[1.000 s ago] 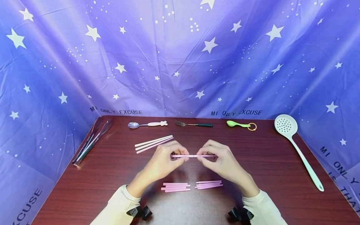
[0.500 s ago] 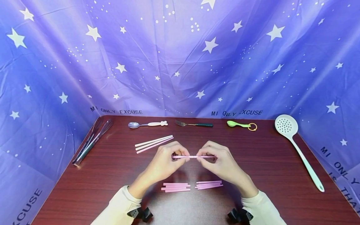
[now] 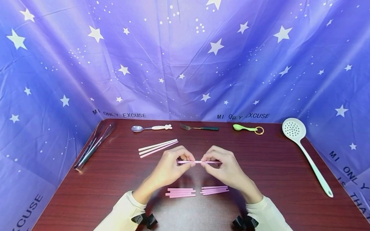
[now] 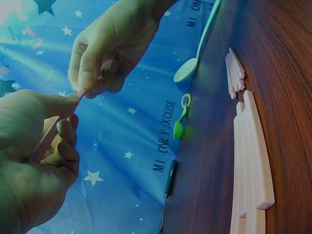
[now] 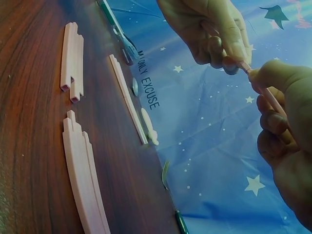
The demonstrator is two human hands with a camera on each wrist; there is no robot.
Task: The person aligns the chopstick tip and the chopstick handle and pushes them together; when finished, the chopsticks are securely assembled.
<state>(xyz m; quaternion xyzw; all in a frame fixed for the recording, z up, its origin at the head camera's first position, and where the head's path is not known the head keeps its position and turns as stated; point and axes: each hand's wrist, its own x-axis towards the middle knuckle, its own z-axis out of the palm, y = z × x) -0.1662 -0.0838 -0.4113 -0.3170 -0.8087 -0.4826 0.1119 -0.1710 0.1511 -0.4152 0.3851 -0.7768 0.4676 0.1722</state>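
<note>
Pink rods [image 3: 198, 162], apparently meeting end to end, are crossing mid-frame; the left hand [image 3: 170, 163] and right hand [image 3: 228, 163] are pinching them near the joint, probably keeping alignment, while bundled sticks [image 3: 180, 192] are lying lower centre.

Along the far side of your dark red table [image 3: 271, 170] you have a spoon [image 3: 157, 127], a fork [image 3: 200, 128] and a green spoon [image 3: 245, 128] with a yellow ring [image 3: 263, 131], with tongs [image 3: 93, 148] to your left, a perforated skimmer [image 3: 307, 157] to your right, and star-printed purple-blue cloth [image 3: 185, 61] hanging behind.
</note>
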